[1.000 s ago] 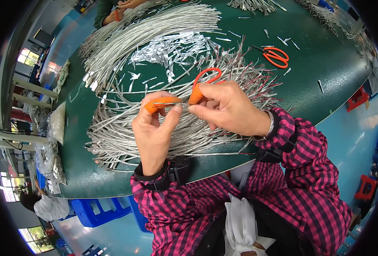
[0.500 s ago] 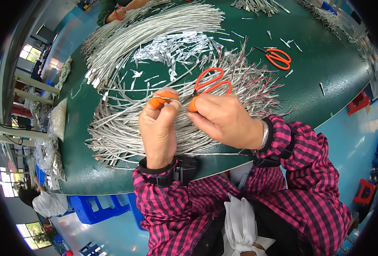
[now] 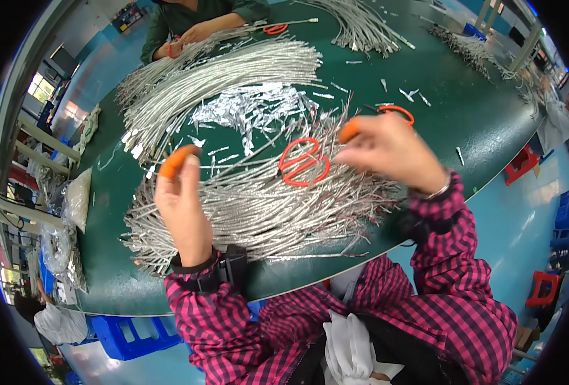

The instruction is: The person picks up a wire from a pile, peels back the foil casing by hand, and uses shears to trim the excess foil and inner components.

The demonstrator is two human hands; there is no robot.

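My left hand (image 3: 183,204), with an orange finger cot on its raised fingertip, is pinched on a thin silver cable (image 3: 249,154) that slants up and right over the heap. My right hand (image 3: 390,153), also with an orange cot, hovers with curled fingers over the right side of the heap; its palm is hidden, so I cannot tell what it holds. Orange-handled scissors (image 3: 304,163) lie loose between my hands on a heap of short silver cables (image 3: 259,212), on the green table (image 3: 477,122).
A second pair of orange scissors (image 3: 398,110) peeks out behind my right hand. Foil scraps (image 3: 252,109) and long cable bundles (image 3: 227,77) lie farther back. Another person (image 3: 195,22) works across the table. Blue crates (image 3: 130,333) and red stools (image 3: 526,164) stand around it.
My right hand has let go of the orange scissors, which now lie on the cable heap. Both hands have moved apart, the left to the left and the right to the right.
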